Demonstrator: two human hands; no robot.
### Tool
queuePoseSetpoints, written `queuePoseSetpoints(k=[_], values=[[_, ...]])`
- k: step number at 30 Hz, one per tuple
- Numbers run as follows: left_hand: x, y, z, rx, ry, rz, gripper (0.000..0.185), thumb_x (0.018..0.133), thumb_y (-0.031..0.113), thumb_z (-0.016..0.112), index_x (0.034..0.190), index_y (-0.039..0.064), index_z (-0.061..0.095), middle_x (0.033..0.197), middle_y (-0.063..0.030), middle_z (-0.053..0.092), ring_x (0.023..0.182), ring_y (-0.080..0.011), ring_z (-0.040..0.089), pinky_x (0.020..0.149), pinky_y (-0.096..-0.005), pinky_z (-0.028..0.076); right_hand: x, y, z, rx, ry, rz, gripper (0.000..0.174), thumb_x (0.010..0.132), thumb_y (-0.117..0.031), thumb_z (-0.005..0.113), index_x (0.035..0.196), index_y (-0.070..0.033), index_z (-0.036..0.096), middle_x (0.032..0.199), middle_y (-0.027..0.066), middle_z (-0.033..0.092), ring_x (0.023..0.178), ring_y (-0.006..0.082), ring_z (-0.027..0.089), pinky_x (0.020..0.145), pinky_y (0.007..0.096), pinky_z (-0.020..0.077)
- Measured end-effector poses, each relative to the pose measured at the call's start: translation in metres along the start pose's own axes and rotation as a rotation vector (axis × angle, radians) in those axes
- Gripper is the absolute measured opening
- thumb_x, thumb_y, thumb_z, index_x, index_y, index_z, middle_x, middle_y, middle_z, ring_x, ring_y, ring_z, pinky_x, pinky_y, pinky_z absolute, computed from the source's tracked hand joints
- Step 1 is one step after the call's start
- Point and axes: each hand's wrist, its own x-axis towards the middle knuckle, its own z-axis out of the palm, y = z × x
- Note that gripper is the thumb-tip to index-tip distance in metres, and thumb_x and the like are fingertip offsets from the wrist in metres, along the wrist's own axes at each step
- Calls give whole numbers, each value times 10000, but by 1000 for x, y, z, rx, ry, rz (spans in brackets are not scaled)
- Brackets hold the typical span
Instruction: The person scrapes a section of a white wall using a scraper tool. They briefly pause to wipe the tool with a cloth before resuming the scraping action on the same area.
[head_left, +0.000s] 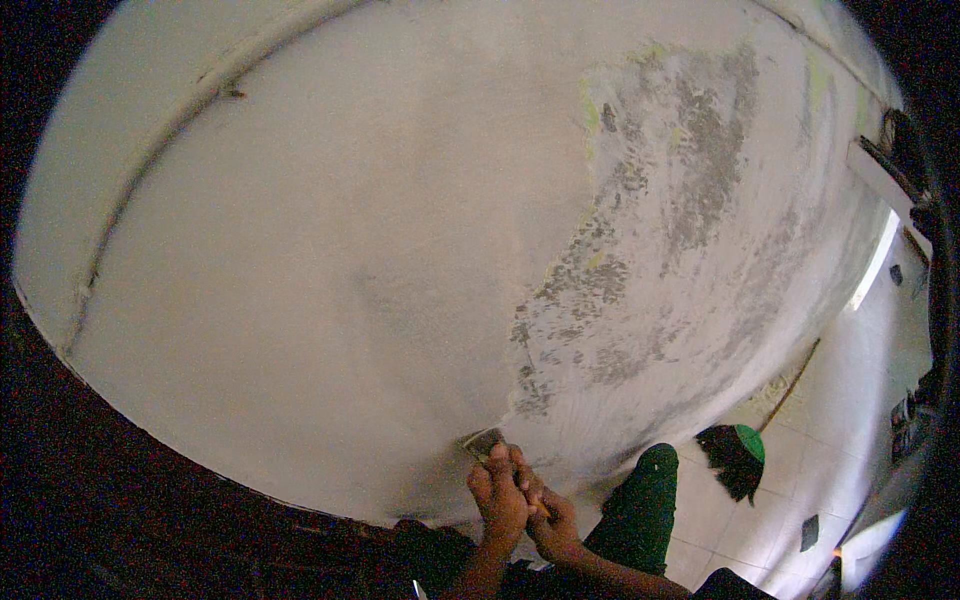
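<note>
Both of my hands are closed around one scraper (484, 442) at the bottom middle of the view. My left hand (501, 491) is nearer its flat blade. Just right of it, my right hand (553, 521) grips the orange-looking handle. The blade touches a large pale wall (337, 225), low down, by the edge of a scraped area. That scraped patch (705, 157), on the right part of the wall, shows grey mottling and some yellow-green traces. The left part of the wall has a smoother beige coat.
A broom (739, 457) with dark bristles and a green head lies on the tiled floor (795, 465) at the right, beside light debris (772, 394). A small dark piece (809, 532) lies below it. My knee in dark trousers (645, 502) is close to the wall.
</note>
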Motion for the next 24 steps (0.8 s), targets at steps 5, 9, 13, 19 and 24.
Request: queuePoseSetpoints(k=[5, 9, 13, 19, 24], values=[[0, 1, 3, -28, -113, 124, 418, 969, 399, 454, 730, 57, 475, 474, -19, 412, 339, -135, 418, 326, -285, 346, 3, 6, -1, -27, 77, -192, 430, 965, -383, 457, 1098, 18, 537, 942, 55, 605, 779, 98, 509, 667, 280, 441], [0, 0, 0, -201, -146, -10, 421, 967, 406, 456, 738, 53, 484, 476, -18, 419, 338, -130, 419, 324, -282, 346, 1, 5, 1, -43, 41, -103, 411, 963, -375, 469, 1092, 8, 544, 968, 58, 606, 776, 91, 510, 653, 268, 433], [0, 0, 0, -86, -97, 77, 421, 967, 402, 457, 742, 48, 486, 479, -24, 426, 337, -136, 418, 319, -281, 339, -4, 0, -1, 15, 36, 39, 382, 962, -361, 477, 1069, -3, 556, 913, 43, 599, 744, 82, 501, 622, 261, 419], [-3, 4, 7, -25, -90, 107, 432, 966, 415, 458, 743, 45, 482, 481, -22, 426, 341, -143, 425, 318, -282, 336, 3, -4, 6, -11, 152, -120, 371, 949, -391, 496, 938, -25, 550, 726, -3, 541, 612, 55, 451, 522, 236, 363], [-2, 12, 12, -18, -92, 46, 407, 964, 398, 475, 754, 49, 478, 479, -13, 417, 334, -133, 409, 316, -277, 332, 8, -8, 2, 32, 61, -82, 393, 943, -412, 501, 868, -28, 538, 636, -17, 521, 540, 51, 445, 462, 238, 338]])
